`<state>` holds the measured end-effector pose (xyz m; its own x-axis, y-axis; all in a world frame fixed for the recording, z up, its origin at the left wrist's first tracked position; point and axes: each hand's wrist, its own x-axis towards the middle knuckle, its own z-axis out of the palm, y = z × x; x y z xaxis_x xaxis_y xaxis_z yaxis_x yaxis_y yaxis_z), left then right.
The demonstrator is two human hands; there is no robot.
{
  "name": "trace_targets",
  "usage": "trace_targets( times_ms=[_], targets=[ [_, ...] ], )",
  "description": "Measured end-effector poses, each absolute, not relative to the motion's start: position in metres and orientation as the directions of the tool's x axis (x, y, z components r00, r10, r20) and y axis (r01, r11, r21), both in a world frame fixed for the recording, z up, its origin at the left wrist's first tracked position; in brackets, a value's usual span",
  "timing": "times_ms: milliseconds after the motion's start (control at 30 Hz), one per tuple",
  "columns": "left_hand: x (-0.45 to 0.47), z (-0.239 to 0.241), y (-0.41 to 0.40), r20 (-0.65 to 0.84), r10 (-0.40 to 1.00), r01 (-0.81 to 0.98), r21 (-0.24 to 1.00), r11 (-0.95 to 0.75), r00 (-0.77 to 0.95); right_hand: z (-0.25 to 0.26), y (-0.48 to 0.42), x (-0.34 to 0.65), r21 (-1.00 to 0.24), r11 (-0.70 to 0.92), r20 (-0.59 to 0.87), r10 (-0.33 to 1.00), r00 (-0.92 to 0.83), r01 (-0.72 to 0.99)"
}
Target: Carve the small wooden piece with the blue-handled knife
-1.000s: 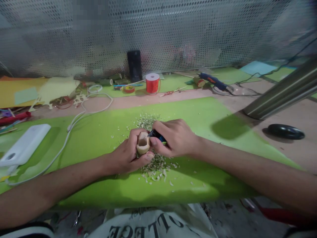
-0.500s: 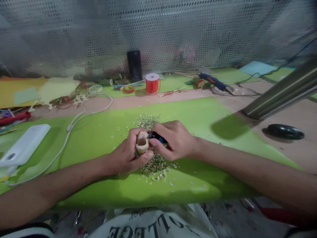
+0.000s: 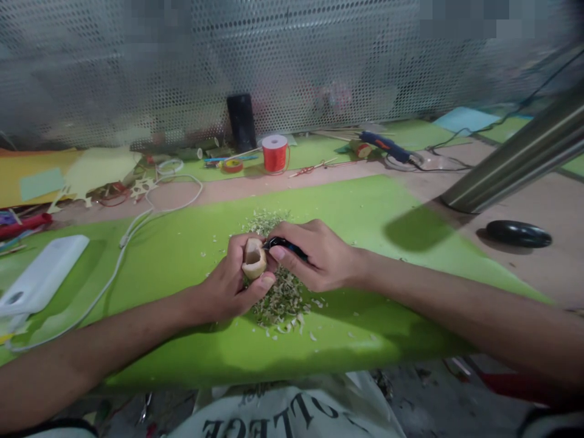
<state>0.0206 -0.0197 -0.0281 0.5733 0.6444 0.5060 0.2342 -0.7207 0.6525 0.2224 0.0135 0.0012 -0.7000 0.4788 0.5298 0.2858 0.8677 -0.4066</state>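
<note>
Held in my left hand [image 3: 230,286] is a short, pale hollow piece that looks like bamboo [image 3: 254,267], its open end facing me. The fingers and thumb wrap round its sides. My right hand [image 3: 319,252] grips a black-handled carving knife [image 3: 287,244], its tip end against the right side of the rim; the blade itself is mostly hidden. Below both hands lies a heap of pale and green shavings [image 3: 280,304] on the green mat [image 3: 365,207].
At the left sits a white power bank [image 3: 50,267] with a white cable [image 3: 121,261]. Behind are a red thread spool [image 3: 275,155], a black phone-like slab [image 3: 241,121] and a blue glue gun [image 3: 385,146]. To the right stand a metal post [image 3: 497,161] and a black oval object [image 3: 519,233].
The view has shifted slightly. The hollow piece is tilted a little differently in my left hand, and the knife handle shows more fully at its rim.
</note>
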Motion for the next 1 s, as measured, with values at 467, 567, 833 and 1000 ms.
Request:
trace_targets(
  times_ms=[467, 567, 833, 1000],
  targets=[
    [0.0222, -0.0265, -0.0214, 0.5, 0.667, 0.246, 0.667, -0.704, 0.553, 0.0002, 0.0128, 0.2224, -0.361, 0.886, 0.582, 0.457, -0.673, 0.29],
    [0.0225, -0.0267, -0.0207, 0.524, 0.638, 0.223, 0.648, -0.729, 0.564, 0.0002, 0.0128, 0.2225, -0.371, 0.88, 0.566, 0.467, -0.679, 0.297],
    [0.0216, -0.0289, -0.0205, 0.516, 0.65, 0.228, 0.658, -0.718, 0.559, -0.0003, 0.0132, 0.2228, -0.382, 0.876, 0.566, 0.475, -0.674, 0.296],
    [0.0221, -0.0286, -0.0206, 0.532, 0.637, 0.253, 0.622, -0.741, 0.559, 0.0003, 0.0118, 0.2215, -0.354, 0.864, 0.532, 0.5, -0.683, 0.356]
  ],
)
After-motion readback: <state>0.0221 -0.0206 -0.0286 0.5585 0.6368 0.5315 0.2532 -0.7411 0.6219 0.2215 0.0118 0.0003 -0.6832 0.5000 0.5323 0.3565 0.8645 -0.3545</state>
